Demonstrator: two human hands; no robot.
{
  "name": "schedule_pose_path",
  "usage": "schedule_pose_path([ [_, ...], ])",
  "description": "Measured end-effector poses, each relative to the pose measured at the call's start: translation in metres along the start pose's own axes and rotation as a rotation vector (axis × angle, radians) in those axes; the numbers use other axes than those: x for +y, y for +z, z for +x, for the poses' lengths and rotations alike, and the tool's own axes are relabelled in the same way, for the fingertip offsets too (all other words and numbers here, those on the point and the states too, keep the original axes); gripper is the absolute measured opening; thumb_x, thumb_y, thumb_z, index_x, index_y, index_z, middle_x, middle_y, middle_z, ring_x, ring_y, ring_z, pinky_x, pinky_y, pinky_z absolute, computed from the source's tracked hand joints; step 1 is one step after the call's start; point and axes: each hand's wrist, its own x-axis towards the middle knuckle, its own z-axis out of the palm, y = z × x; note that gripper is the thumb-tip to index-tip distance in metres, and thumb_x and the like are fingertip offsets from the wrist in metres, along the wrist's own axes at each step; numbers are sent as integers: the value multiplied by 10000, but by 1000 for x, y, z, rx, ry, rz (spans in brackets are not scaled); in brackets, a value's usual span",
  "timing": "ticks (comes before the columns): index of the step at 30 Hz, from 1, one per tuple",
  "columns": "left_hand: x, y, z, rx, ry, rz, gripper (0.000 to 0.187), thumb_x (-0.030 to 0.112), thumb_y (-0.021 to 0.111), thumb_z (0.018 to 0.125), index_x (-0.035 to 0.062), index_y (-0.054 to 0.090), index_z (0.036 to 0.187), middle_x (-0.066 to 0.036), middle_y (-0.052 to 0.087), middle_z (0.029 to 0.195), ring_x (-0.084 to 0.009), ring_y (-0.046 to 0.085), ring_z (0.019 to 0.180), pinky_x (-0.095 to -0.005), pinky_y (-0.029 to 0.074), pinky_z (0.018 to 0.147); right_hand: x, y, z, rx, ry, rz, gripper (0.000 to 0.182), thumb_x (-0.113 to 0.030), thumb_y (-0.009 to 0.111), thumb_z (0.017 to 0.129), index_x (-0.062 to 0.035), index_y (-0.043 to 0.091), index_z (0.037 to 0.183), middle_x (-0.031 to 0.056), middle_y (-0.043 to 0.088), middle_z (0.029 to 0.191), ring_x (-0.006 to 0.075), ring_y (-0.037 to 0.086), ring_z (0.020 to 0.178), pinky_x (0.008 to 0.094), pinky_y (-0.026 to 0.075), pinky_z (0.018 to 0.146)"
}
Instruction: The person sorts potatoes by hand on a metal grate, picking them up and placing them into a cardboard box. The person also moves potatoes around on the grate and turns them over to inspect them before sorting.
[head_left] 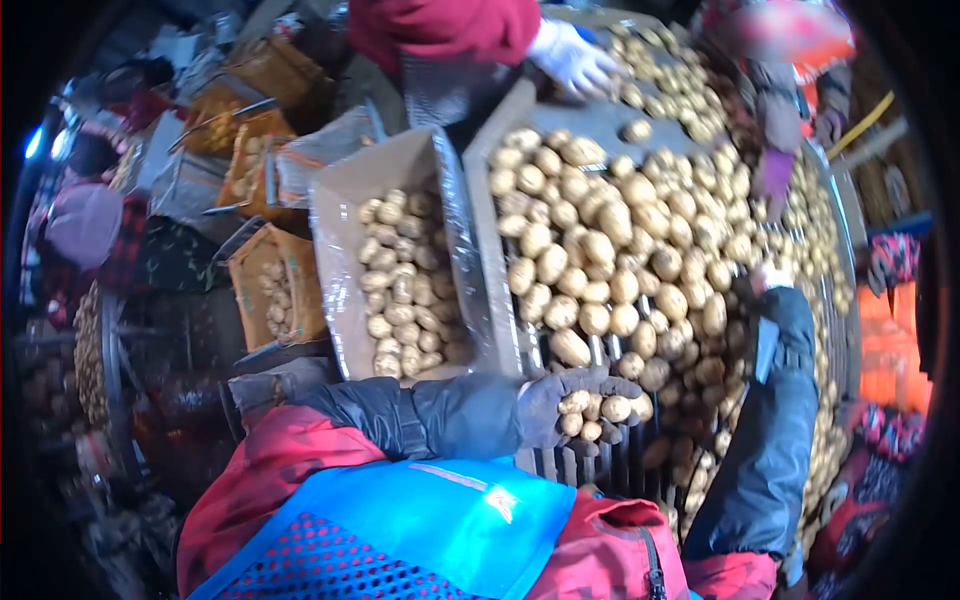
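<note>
Several small potatoes [597, 408] lie in my left hand [562, 412], which wears a dark glove and is cupped palm up above the metal bars near my body. My right hand [772, 278] is stretched out to the right side of the large potato pile [620, 230]. Only a small, pale part of it shows past the dark sleeve, and its fingers are too blurred to make out. Potatoes surround it on the sorting surface.
A lined box [332, 270] with potatoes stands left of the table [490, 240]. Farther left are open bags [305, 280] of potatoes. A co-worker's white-gloved hand [575, 58] rests at the top; another co-worker's purple-gloved hand [776, 175] reaches in at the upper right.
</note>
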Motion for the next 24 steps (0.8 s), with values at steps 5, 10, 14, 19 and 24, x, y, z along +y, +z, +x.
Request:
schedule_pose_path([
  [5, 37, 15, -63, -55, 225, 179, 621, 309, 591, 1015, 38, 366, 1527, -194, 541, 1361, -324, 608, 1182, -355, 609, 850, 4, 5, -28, -79, 6, 59, 341, -357, 706, 833, -82, 744, 1030, 201, 740, 1035, 371, 716, 978, 452, 566, 851],
  [10, 58, 35, -128, -56, 393, 134, 572, 423, 578, 1020, 84, 492, 1472, -203, 564, 1403, -280, 635, 1119, -333, 569, 912, 7, 14, -45, -148, 13, 97, 366, -348, 711, 837, -79, 740, 1085, 205, 739, 1043, 376, 714, 981, 438, 567, 865],
  [14, 59, 52, -163, 173, 636, 274, 529, 522, 519, 1019, 146, 548, 1390, -80, 631, 1272, -255, 634, 1104, -434, 548, 870, 5, 25, -53, -216, 28, 128, 391, -340, 715, 840, -78, 737, 1129, 209, 739, 1049, 380, 712, 983, 427, 569, 877],
  [19, 103, 65, -211, 294, 776, 237, 427, 492, 514, 1018, 163, 619, 1270, -82, 665, 1202, -243, 662, 1016, -436, 563, 822, 18, 48, -46, -230, 54, 241, 410, -303, 733, 853, -72, 714, 1191, 184, 733, 1051, 345, 700, 970, 408, 565, 876],
  [24, 187, 125, -262, 498, 1395, 490, 403, 412, 606, 995, 38, 604, 1145, -121, 632, 1084, -202, 636, 906, -331, 603, 839, 124, 190, -24, 265, 8, 655, 381, -97, 711, 896, -23, 621, 1258, 96, 700, 946, 183, 644, 776, 355, 540, 677],
])
